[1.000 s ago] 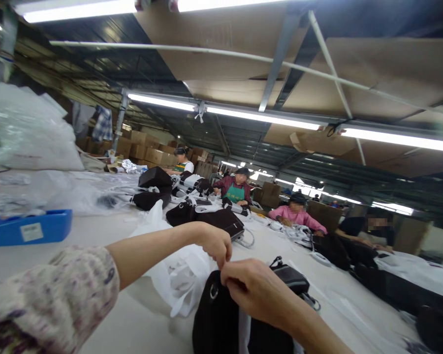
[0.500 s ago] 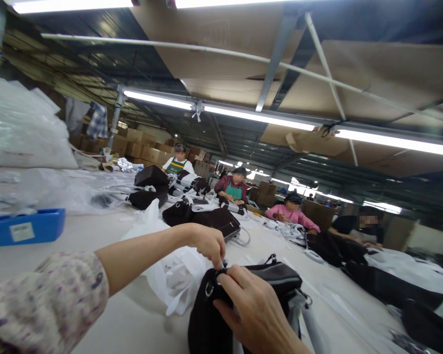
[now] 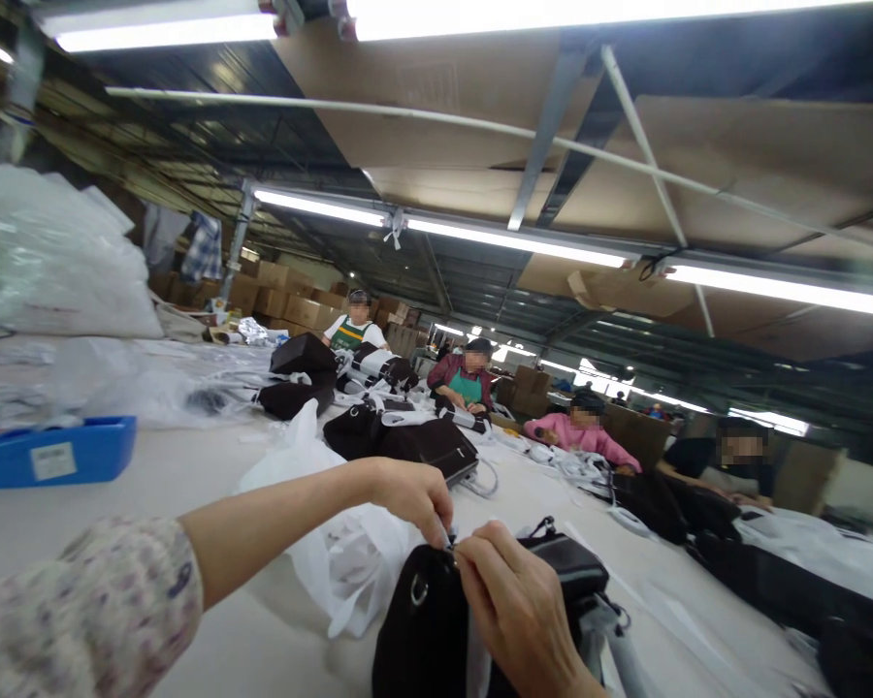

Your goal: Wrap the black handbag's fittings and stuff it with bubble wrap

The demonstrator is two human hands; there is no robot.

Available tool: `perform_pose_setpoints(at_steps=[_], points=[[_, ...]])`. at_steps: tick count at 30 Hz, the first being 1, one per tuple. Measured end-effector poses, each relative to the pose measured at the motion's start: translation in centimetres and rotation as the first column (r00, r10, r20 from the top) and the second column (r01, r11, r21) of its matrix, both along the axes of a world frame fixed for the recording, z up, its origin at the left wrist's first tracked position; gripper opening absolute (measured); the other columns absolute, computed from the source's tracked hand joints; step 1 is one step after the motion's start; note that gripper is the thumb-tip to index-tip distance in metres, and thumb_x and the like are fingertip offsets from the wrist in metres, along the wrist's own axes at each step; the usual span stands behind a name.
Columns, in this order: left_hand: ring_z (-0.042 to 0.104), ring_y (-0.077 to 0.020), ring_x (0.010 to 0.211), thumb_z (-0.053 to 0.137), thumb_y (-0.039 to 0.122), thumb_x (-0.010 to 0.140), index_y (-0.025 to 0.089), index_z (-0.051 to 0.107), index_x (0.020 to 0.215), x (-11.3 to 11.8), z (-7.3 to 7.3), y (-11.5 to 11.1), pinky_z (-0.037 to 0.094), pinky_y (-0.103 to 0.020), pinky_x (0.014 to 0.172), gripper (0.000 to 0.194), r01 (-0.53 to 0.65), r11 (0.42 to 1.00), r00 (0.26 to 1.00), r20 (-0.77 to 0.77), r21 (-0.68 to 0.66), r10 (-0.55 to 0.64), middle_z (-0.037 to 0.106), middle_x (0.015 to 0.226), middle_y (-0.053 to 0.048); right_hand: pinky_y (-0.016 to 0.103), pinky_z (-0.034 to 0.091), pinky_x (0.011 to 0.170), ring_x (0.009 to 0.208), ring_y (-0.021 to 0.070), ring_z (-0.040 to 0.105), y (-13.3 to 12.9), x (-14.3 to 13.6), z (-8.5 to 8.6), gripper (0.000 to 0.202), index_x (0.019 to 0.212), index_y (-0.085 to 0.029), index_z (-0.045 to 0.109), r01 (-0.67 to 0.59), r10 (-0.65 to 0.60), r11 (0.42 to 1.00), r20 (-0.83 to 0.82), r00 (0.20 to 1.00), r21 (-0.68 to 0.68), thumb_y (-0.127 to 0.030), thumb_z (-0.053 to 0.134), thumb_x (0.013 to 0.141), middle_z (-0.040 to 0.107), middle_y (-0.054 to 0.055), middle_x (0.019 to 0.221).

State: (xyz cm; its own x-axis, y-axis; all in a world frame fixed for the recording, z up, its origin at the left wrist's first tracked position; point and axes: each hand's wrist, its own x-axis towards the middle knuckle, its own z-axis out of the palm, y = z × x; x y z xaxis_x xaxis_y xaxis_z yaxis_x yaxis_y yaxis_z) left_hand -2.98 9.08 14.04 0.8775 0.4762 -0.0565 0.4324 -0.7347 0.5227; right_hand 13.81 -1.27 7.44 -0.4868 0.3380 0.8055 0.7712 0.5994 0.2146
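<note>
Left arm reaches across from the left, patterned sleeve at the elbow; left hand (image 3: 411,494) pinching, fingertips down. Right hand (image 3: 513,601) meets it, fingers curled, pinched.

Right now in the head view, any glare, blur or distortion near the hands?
Head view: ceiling tube lights blown out to white; wide-angle lens bends beams and the long white table; left hand and right hand fairly sharp on the black fabric handbag; floral sleeve at the frame edge is soft and stretched.
</note>
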Motion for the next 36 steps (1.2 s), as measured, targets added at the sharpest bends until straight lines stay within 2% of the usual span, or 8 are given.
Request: perform_pose_setpoints(at_steps=[10, 16, 19, 22, 26, 28, 31, 36], points=[[0.065, -0.0227, 0.083, 0.061, 0.012, 0.086, 0.015, 0.067, 0.087, -1.2, -1.1, -4.3, 0.044, -0.028, 0.069, 0.007, -0.024, 0.799, 0.999, 0.032, 0.600, 0.006, 0.071, 0.085, -0.007, 0.028, 0.040, 0.065, 0.069, 0.0173, 0.055, 2.8, 0.6, 1.2, 0.020, 0.072, -0.020, 0.054, -0.070, -0.098, 0.882, -0.326, 0.940, -0.466, -0.022, 0.047, 0.091, 0.057, 0.001, 0.072], [0.055, -0.0192, 0.065, 0.049, 0.009, 0.092, 0.014, 0.060, 0.087, -1.4, -3.7, -4.5, 0.040, -0.033, 0.060, 0.013, -0.043, 0.254, 0.990, 0.075, 0.966, -0.117, 0.063, 0.074, -0.002, 0.025, 0.034, 0.061, 0.064, 0.0140, 0.045, 4.8, 0.8, 2.1, 0.014, 0.065, -0.018, 0.055, -0.323, -0.100, 0.546, -0.443, 0.891, -0.773, -0.024, 0.055, 0.077, 0.048, -0.004, 0.062], [0.052, -0.0181, 0.062, 0.047, 0.010, 0.093, 0.013, 0.060, 0.094, -1.7, -4.5, -4.0, 0.036, -0.034, 0.057, 0.013, -0.097, 0.153, 0.975, 0.125, 0.983, -0.184, 0.062, 0.073, 0.000, 0.022, 0.031, 0.054, 0.055, 0.0101, 0.038, 5.6, 1.0, 2.4, 0.013, 0.065, -0.017, 0.058, -0.356, -0.087, 0.411, -0.425, 0.901, -0.839, -0.025, 0.058, 0.075, 0.043, -0.007, 0.056], [0.054, -0.0179, 0.067, 0.048, 0.010, 0.093, 0.015, 0.061, 0.087, -1.9, -4.7, -3.6, 0.035, -0.033, 0.060, 0.015, -0.037, 0.222, 0.974, 0.085, 0.974, -0.211, 0.064, 0.075, -0.001, 0.021, 0.031, 0.051, 0.053, 0.0088, 0.039, 6.6, 1.0, 2.2, 0.009, 0.076, -0.016, 0.063, -0.354, -0.107, 0.356, -0.414, 0.904, -0.865, -0.022, 0.064, 0.070, 0.047, -0.008, 0.057], [0.056, -0.0203, 0.081, 0.053, 0.010, 0.084, 0.018, 0.062, 0.082, -2.0, -3.8, -3.5, 0.036, -0.031, 0.071, 0.012, -0.141, 0.806, 0.978, 0.208, 0.575, 0.022, 0.064, 0.081, -0.004, 0.021, 0.030, 0.051, 0.054, 0.0099, 0.042, 7.7, 0.6, 1.5, 0.017, 0.085, -0.017, 0.060, -0.308, -0.164, 0.488, -0.433, 0.887, -0.817, -0.016, 0.065, 0.068, 0.049, -0.008, 0.058], [0.054, -0.0190, 0.078, 0.056, 0.012, 0.075, 0.018, 0.061, 0.075, -2.1, -3.2, -3.4, 0.036, -0.028, 0.069, 0.008, -0.225, 0.957, 0.955, 0.234, 0.185, 0.180, 0.060, 0.074, -0.001, 0.023, 0.033, 0.055, 0.059, 0.0114, 0.045, 7.3, 0.6, 1.3, 0.004, 0.080, -0.018, 0.059, -0.287, -0.169, 0.567, -0.450, 0.877, -0.772, -0.021, 0.059, 0.077, 0.050, -0.006, 0.062], [0.045, -0.0132, 0.058, 0.058, 0.021, 0.063, 0.018, 0.057, 0.065, -2.2, -2.7, -3.1, 0.032, -0.024, 0.055, 0.003, -0.215, 0.964, 0.956, 0.165, -0.158, 0.240, 0.048, 0.057, 0.005, 0.026, 0.040, 0.064, 0.068, 0.0148, 0.051, 5.2, 1.0, 1.7, 0.018, 0.081, -0.019, 0.061, -0.274, -0.132, 0.622, -0.443, 0.887, -0.734, -0.031, 0.051, 0.089, 0.055, -0.002, 0.070], [0.035, -0.0101, 0.049, 0.060, 0.031, 0.056, 0.019, 0.054, 0.064, -1.6, -3.4, -4.3, 0.025, -0.023, 0.046, 0.015, -0.227, 0.828, 0.926, 0.150, -0.513, 0.347, 0.041, 0.050, 0.007, 0.034, 0.043, 0.097, 0.107, 0.0239, 0.059, 0.6, 3.7, 2.7, 0.030, 0.109, -0.022, 0.066, -0.264, 0.016, 0.554, -0.307, 0.952, -0.789, -0.043, 0.054, 0.091, 0.065, 0.006, 0.113]])
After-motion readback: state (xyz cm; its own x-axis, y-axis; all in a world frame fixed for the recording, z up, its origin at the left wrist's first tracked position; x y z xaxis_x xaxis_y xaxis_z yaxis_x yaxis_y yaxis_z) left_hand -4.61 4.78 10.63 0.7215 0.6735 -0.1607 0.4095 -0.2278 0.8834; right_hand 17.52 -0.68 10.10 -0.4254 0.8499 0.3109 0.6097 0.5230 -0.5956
